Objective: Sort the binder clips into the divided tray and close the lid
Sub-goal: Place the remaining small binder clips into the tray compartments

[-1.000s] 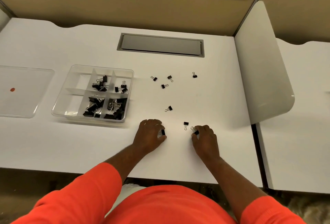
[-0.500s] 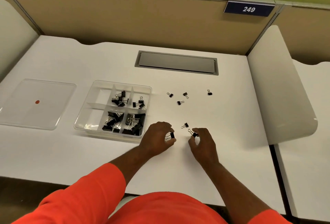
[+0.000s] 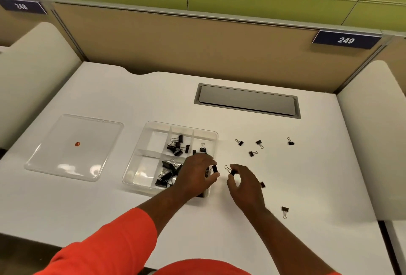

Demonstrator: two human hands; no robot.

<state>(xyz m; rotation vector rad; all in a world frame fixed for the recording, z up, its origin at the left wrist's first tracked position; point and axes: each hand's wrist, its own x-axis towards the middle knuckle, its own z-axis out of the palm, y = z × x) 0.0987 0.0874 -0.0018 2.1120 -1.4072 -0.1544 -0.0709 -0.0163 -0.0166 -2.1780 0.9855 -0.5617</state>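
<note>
**Desk:** What's the danger on this white worktop (image 3: 307, 187)?

**Photographer:** The clear flat plastic lid with a red dot (image 3: 87, 134) lies left of the clear divided plastic tray (image 3: 158, 140), so closing looks some way off. The left hand (image 3: 195, 173) hangs over the tray's near right corner, fingers curled round a small black binder clip (image 3: 214, 168). The right hand (image 3: 243, 183), just beside the tray, pinches a second black clip (image 3: 232, 172). Six loose black clips are left on the worktop. The nearest loose clip (image 3: 262, 184) sits just behind the right hand.

**Desk:** So what could go wrong?

**Photographer:** I'd say a drop into the wrong compartment, since the left hand hides the cell beneath it. A clip could also glance off the rim and skitter away, or the right wrist could nudge that nearest loose clip.

**Desk:** And compared with half a second ago?

**Photographer:** Each hand already held a clip then, but the left was beside the tray, not over it. The right has followed it leftward. The far cluster of four clips keeps its pattern.
</note>
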